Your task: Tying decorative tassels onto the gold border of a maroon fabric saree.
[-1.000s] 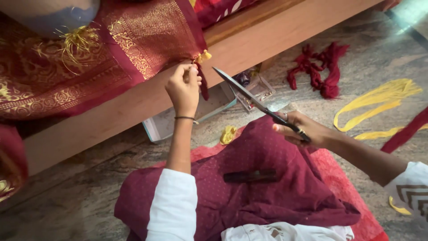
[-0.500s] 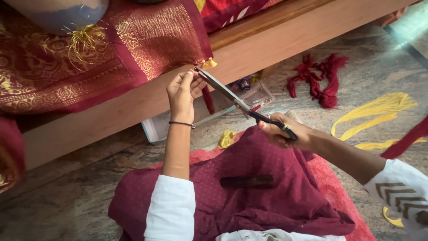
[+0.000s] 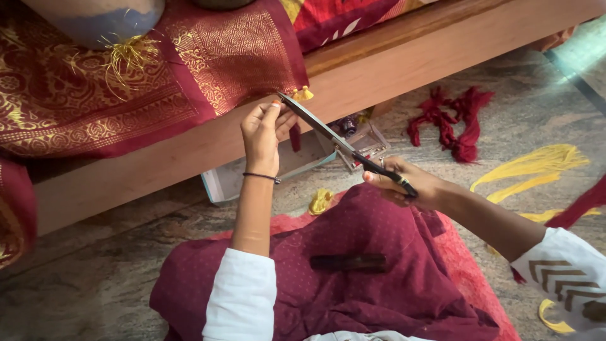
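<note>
My left hand (image 3: pixel 265 129) is raised at the hanging corner of a maroon and gold saree (image 3: pixel 208 69), pinching a small maroon tassel (image 3: pixel 295 136) below the yellow ones (image 3: pixel 303 94). My right hand (image 3: pixel 410 186) grips the black handles of long scissors (image 3: pixel 344 146). The blades point up and left, and their tip meets my left fingertips at the tassel. A dark comb (image 3: pixel 349 263) lies on the maroon cloth (image 3: pixel 353 278) over my lap.
The saree drapes over a wooden bed frame (image 3: pixel 404 57). A shallow box (image 3: pixel 303 164) sits under the frame. Maroon threads (image 3: pixel 451 120) and yellow threads (image 3: pixel 527 170) lie on the stone floor at right. A small yellow tuft (image 3: pixel 320 201) is near my knee.
The scissors have swung up and left from my lap side until the tip reaches the tassel at my left fingers. My left hand has stayed at the saree's corner.
</note>
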